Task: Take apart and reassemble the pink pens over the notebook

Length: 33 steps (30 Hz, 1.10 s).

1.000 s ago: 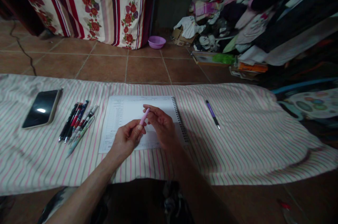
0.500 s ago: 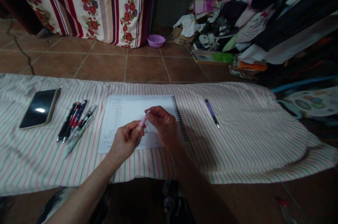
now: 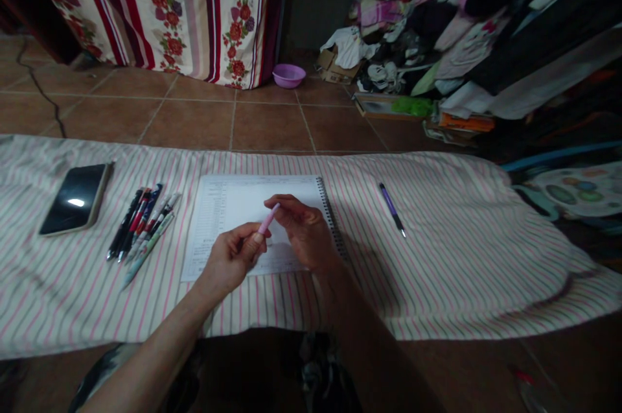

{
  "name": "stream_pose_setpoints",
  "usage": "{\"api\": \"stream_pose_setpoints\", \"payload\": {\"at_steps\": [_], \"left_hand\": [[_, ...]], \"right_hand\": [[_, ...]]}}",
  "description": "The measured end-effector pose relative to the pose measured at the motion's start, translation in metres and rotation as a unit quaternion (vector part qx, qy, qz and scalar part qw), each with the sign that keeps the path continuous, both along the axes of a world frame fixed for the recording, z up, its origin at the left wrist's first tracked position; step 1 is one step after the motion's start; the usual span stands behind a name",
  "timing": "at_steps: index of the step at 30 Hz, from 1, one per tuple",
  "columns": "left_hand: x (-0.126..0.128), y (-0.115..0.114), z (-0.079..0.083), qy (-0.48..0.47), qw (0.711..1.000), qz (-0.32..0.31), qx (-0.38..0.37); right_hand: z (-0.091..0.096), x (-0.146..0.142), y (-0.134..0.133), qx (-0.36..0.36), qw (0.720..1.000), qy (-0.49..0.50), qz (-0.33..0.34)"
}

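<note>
A pink pen [image 3: 267,220] is pinched at both ends above a spiral notebook [image 3: 228,205]. My left hand [image 3: 233,259] is closed on its lower end. My right hand [image 3: 304,231] is closed, its fingertips on the upper end. The notebook lies open on a striped cloth [image 3: 437,251], showing a printed page. Several pens [image 3: 143,225] lie in a bunch to the left of the notebook. A single purple pen [image 3: 391,208] lies to the right of it.
A dark phone [image 3: 75,198] lies on the cloth at far left. Beyond the cloth is brown tiled floor [image 3: 194,121], a floral curtain [image 3: 170,4], a purple bowl [image 3: 288,76] and a heap of clothes [image 3: 437,30] at right.
Both hands stayed over the notebook, still holding the pink pen. The right-hand fingers shifted slightly on its upper end.
</note>
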State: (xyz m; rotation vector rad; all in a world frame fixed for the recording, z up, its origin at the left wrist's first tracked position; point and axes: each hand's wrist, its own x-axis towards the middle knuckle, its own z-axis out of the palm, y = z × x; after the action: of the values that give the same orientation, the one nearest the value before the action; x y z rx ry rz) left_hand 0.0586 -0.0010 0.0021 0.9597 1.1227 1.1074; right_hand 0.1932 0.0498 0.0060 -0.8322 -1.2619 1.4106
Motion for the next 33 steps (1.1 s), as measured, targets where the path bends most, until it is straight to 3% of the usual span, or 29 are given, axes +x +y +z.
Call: {"api": "stream_pose_setpoints", "payload": {"at_steps": [4, 9, 15, 19, 23, 29, 33], "left_hand": [[0.001, 0.0, 0.0, 0.027, 0.999, 0.024, 0.01], [0.003, 0.0, 0.001, 0.046, 0.997, 0.054, 0.021], [0.002, 0.0, 0.002, 0.023, 1.0, 0.018, 0.005], [0.002, 0.0, 0.0, -0.004, 1.0, 0.01, -0.004], [0.003, 0.0, -0.002, -0.001, 1.0, 0.019, -0.002], [0.005, 0.0, 0.001, 0.017, 1.0, 0.026, 0.003], [0.002, 0.001, 0.005, 0.014, 1.0, 0.019, 0.002]], "right_hand": [[0.001, -0.007, -0.002, -0.001, 0.999, 0.028, -0.035], [0.001, -0.019, -0.006, 0.008, 0.99, -0.016, -0.138], [0.0, -0.013, -0.007, -0.011, 0.999, 0.001, -0.038], [0.002, -0.006, -0.004, 0.01, 0.999, 0.029, -0.014], [0.002, -0.01, -0.003, -0.003, 0.999, 0.04, -0.032], [0.001, -0.02, -0.007, 0.011, 0.989, -0.014, -0.144], [0.0, -0.017, -0.007, -0.006, 0.996, 0.008, -0.092]]}}
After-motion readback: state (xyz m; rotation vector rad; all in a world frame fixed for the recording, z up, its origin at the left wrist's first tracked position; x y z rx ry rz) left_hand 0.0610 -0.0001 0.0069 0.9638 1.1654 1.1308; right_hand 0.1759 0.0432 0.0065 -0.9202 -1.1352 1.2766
